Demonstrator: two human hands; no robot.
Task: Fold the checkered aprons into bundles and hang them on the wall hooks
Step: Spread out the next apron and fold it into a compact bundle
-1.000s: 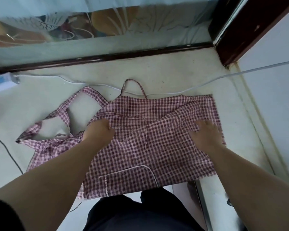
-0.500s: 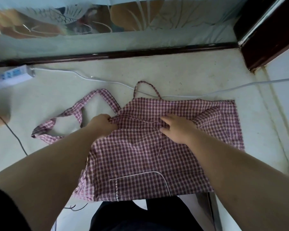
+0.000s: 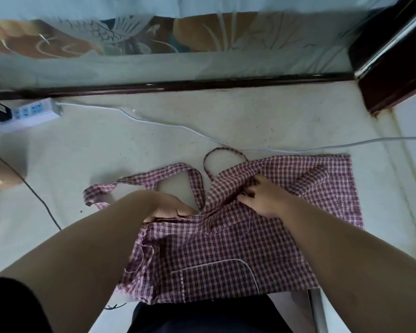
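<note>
On pale floor (image 3: 274,111), just in front of the person's dark trousers (image 3: 202,316), the checkered apron (image 3: 226,251) lies mostly flat. It's a pink & dark check, near hem reaching the trousers, top part rumpled. A pocket (image 3: 214,280) w/ white piping faces up on the near part.

The left hand (image 3: 171,209) is at the apron's upper-left edge, fingers curled round the cloth rim & gripping it. Fingertips are hidden under fabric, so can't tell more of the grip. The right hand (image 3: 264,200) is at top ctr, thumb & curled fingers pinching a raised fold, w/ cloth bunched into ridges around it. Hands are near each other, not touching.

A wide strap (image 3: 151,180) runs left from the top, lying on the floor in a loose loop. A thin strap loop (image 3: 222,152) lies beyond the top edge, right by the white cable (image 3: 178,127); touching or not, can't tell. That cable runs from the power strip (image 3: 34,114) at far left across to the right edge. A black cable (image 3: 34,195) crosses the floor at left, well apart from the apron.

Far side: dark wooden rail (image 3: 178,84) along the floor edge, patterned panel (image 3: 130,37) above it, dark door frame (image 3: 394,68) at right.
</note>
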